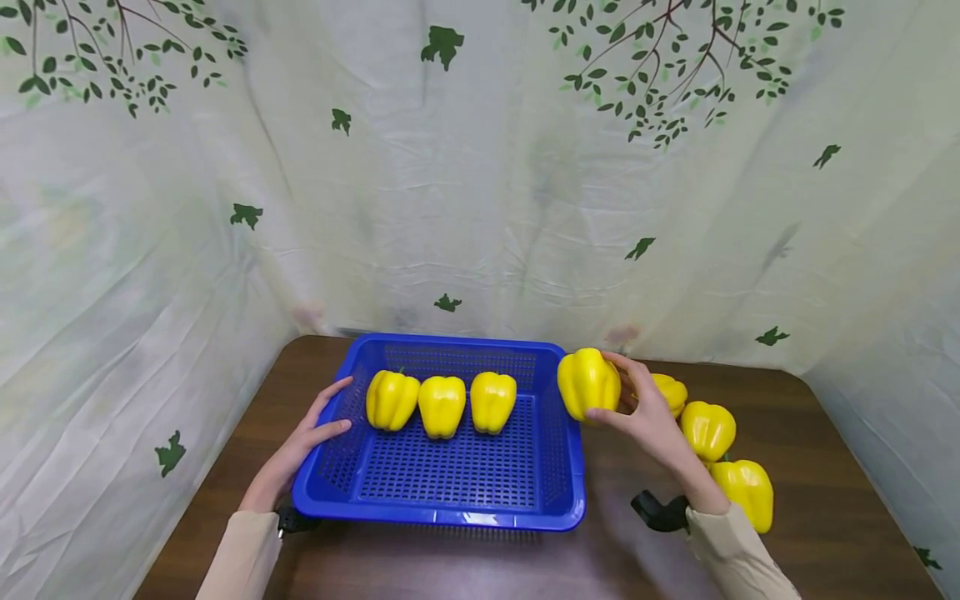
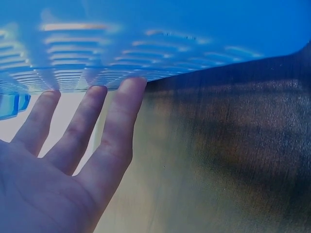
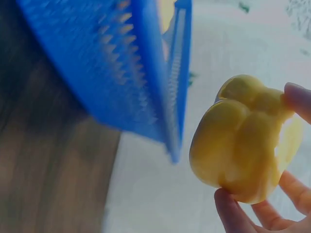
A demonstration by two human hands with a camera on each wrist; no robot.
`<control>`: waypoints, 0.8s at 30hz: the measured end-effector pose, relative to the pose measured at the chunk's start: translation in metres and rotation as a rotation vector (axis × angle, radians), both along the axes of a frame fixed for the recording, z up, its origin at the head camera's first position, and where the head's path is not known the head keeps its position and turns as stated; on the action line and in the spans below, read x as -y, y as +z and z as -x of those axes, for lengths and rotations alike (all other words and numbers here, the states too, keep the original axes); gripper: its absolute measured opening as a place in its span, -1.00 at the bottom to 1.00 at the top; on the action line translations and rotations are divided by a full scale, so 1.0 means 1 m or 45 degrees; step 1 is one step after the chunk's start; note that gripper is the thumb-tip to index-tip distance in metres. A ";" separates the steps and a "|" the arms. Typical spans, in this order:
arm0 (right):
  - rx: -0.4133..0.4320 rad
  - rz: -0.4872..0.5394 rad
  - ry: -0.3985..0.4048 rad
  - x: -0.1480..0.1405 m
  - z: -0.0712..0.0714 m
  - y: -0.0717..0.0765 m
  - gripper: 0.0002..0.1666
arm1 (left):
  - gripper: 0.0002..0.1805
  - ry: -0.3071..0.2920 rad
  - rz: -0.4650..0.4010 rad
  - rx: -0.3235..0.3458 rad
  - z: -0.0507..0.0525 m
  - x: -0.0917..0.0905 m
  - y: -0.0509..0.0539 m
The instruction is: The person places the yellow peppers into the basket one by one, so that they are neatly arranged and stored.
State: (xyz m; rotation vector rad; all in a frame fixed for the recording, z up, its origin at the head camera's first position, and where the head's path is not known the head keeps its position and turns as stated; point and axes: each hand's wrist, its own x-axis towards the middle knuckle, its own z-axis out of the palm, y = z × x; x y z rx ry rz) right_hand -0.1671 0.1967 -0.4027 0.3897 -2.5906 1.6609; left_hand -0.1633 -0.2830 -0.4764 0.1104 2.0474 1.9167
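Observation:
A blue plastic basket [image 1: 450, 510] with perforated walls holds three yellow bell peppers [image 1: 442, 407] in a row. At its left side, my left hand [image 1: 303, 437] grips the rim, thumb on top. Beneath, its other fingers [image 2: 121, 111] reach up to the basket's outer wall [image 2: 194, 29] in the left wrist view. My right hand [image 1: 648, 412] holds another yellow bell pepper [image 1: 588, 383] above the basket's right rim. The right wrist view shows this pepper [image 3: 243, 145] between thumb and fingertips, apart from the basket [image 3: 116, 82].
More yellow bell peppers [image 1: 707, 430] lie on the brown table [image 1: 832, 500] to the right, partly behind the right hand and forearm. A pale curtain [image 1: 510, 208] with leaf prints hangs behind the table and along both sides. A dark strap-on device [image 1: 660, 510] sits at the right wrist.

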 end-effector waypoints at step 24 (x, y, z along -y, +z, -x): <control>0.009 0.072 0.247 0.094 -0.013 0.018 -0.12 | -0.33 0.005 -0.037 0.034 0.000 0.000 0.000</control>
